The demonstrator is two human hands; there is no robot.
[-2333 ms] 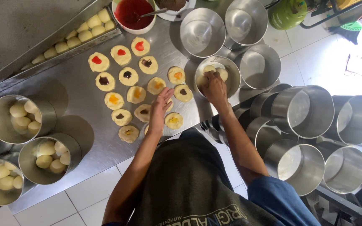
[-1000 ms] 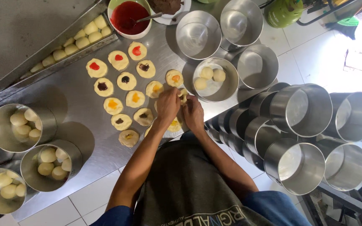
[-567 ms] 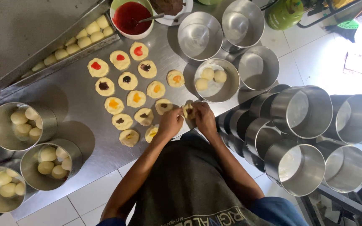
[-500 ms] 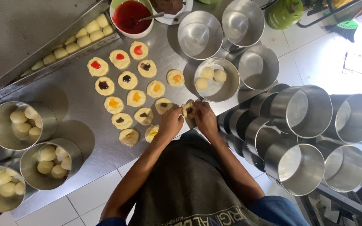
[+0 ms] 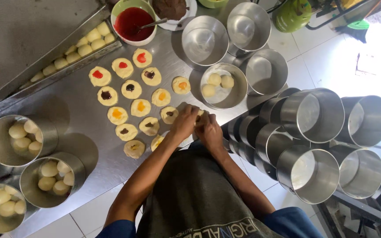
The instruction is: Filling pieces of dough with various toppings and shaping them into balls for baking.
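**Both hands closed over one piece of dough at the counter's edge**

The left hand (image 5: 182, 124) and right hand (image 5: 209, 129) meet just above the near edge of the steel counter (image 5: 67, 110), fingers curled in and pressed together around a small pale dough piece (image 5: 200, 116), of which only a sliver shows between them. It looks soft and light, likely tacky, and easily squashed or torn; cupping it from the sides with the fingertips seems the safest hold, since a hard squeeze could push any filling out.

Just to the left lie rows of flattened dough rounds (image 5: 131, 101) dotted with red, yellow and dark filling, the nearest ones almost touching the left wrist. A round metal tin (image 5: 232, 94) holding three dough balls sits close ahead of the right hand. Open counter is scarce: stacked empty tins (image 5: 314, 132) crowd the right side, and filled tins (image 5: 45, 183) stand at the left.
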